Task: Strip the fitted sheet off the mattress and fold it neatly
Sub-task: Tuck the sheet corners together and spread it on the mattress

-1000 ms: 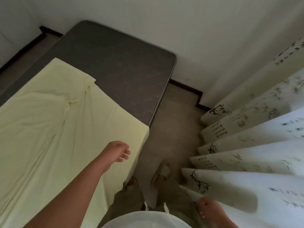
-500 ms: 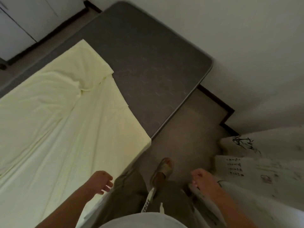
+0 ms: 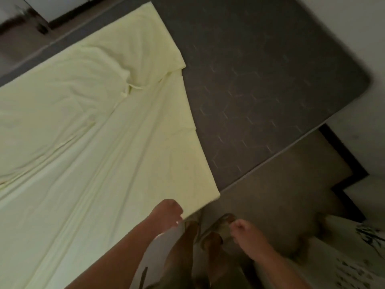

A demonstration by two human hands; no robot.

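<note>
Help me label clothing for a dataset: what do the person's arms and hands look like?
Both forearms are bare, no sleeves showing. The left hand and right hand wear no gloves; no watch, ring or bracelet is visible, though the picture is blurred.

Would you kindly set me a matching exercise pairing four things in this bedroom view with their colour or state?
Things:
1 fitted sheet
2 mattress
3 curtain
4 right hand

Descriptions:
A dark grey, partly uncovered
B loosely curled, holding nothing
C pale yellow, wrinkled
D white with dark print

Pairs: 1-C, 2-A, 3-D, 4-B.
</note>
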